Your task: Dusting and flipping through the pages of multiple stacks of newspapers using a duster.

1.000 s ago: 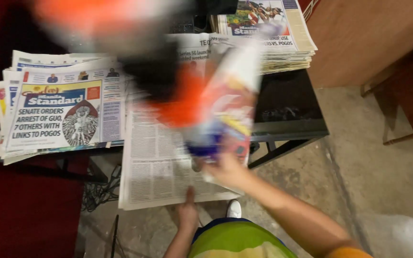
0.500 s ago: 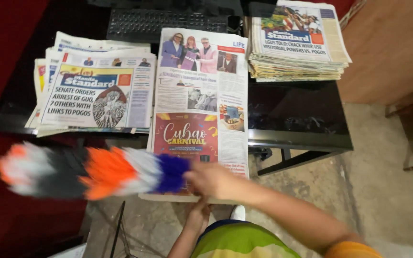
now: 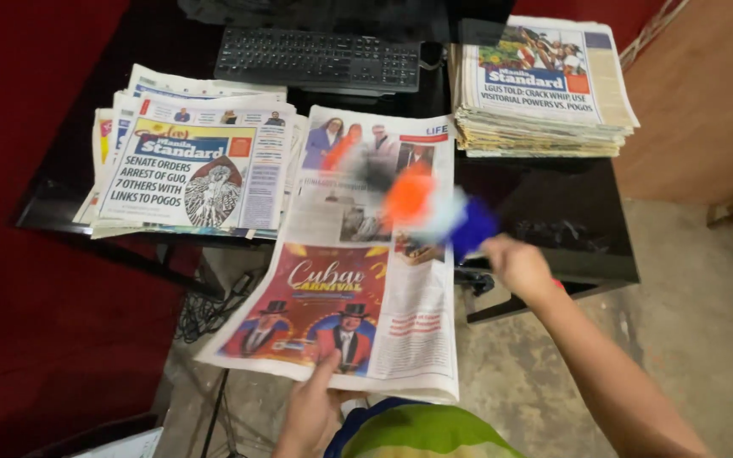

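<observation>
An open newspaper [image 3: 358, 254] lies on the black tabletop [image 3: 570, 229] and hangs well over its front edge, the lower half drooping free above the concrete floor [image 3: 553, 373]. At the left edge a fanned pile of papers [image 3: 188, 161] juts slightly past the front and left rims; at the back right corner a neat, thick stack [image 3: 545, 93] sits squared to the edge, and a black keyboard [image 3: 320, 58] lies along the back edge between them. The only bare room on the tabletop is the glossy strip at the front right, just right of the open newspaper and in front of the stack. A wooden panel [image 3: 706, 102] stands close beyond the right edge, and red floor covering [image 3: 36, 297] spreads to the left. The right hand [image 3: 515, 263] reaches out over the front right edge, arm stretched forward and up from the lower right, fingers clamped on the blue handle of a duster [image 3: 434, 208], whose orange, white and dark head is blurred over the middle of the open newspaper. The left hand [image 3: 311, 411] is low, under the overhanging front edge of that newspaper, thumb on top and fingers beneath, pinching the bottom margin near its middle.
</observation>
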